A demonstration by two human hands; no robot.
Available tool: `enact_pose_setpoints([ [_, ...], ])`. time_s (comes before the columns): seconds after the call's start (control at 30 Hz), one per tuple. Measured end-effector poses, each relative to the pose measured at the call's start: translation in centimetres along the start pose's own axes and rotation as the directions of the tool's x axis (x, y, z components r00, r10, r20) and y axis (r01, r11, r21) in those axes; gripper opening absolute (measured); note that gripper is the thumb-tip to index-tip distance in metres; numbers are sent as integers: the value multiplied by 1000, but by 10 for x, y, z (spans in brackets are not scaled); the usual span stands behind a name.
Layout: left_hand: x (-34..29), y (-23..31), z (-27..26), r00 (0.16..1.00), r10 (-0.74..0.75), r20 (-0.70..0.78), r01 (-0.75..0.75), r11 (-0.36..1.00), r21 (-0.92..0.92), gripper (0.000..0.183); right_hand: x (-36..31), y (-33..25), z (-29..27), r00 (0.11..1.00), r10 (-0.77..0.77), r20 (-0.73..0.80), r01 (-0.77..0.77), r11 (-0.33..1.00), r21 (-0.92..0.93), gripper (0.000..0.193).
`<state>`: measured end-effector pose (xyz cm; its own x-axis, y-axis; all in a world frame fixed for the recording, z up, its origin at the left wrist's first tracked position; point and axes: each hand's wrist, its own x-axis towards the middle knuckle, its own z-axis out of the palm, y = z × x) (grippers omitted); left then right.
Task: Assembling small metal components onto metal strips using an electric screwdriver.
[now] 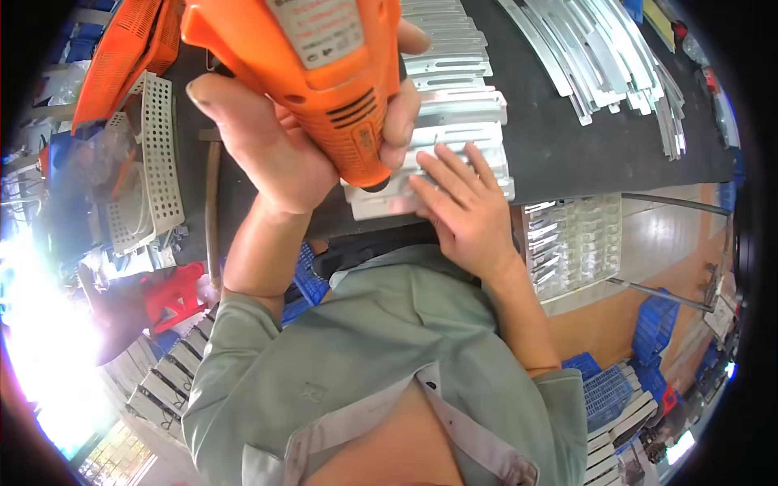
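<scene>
My left hand (271,150) is wrapped round an orange power tool (324,89) with vent slots and a pale label. The tool fills the upper middle of the head view; its narrower end, with a black tip, points down toward me. Its working end is out of view or hidden. My right hand (466,215) lies with fingers stretched out over the nearest of a row of slotted silver metal strips (458,105). Those fingers touch the metal, and the thumb is mostly hidden. The tool covers part of the strips' left ends.
The dark worktable (551,154) carries another pile of long metal strips (579,57) at the far right. Left of me are a wooden-handled hammer (212,202), a white perforated basket (162,154) and orange crates (113,65). A tray of clear parts (575,243) sits at the right.
</scene>
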<state>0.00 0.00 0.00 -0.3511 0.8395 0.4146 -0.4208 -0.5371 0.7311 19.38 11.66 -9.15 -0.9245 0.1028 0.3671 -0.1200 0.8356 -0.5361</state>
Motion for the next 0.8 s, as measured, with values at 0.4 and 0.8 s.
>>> enact_pose_setpoints([
  [0.4, 2, -12, -5, 997, 14, -78, -11, 1000, 29, 137, 18, 7, -9, 1000, 0, 25, 0, 1000, -13, 45],
  [0.8, 14, 2, -16, 995, 105, -3, -104, 988, 119, 128, 60, 25, -11, 978, -81, -192, 47, 983, -177, 32],
])
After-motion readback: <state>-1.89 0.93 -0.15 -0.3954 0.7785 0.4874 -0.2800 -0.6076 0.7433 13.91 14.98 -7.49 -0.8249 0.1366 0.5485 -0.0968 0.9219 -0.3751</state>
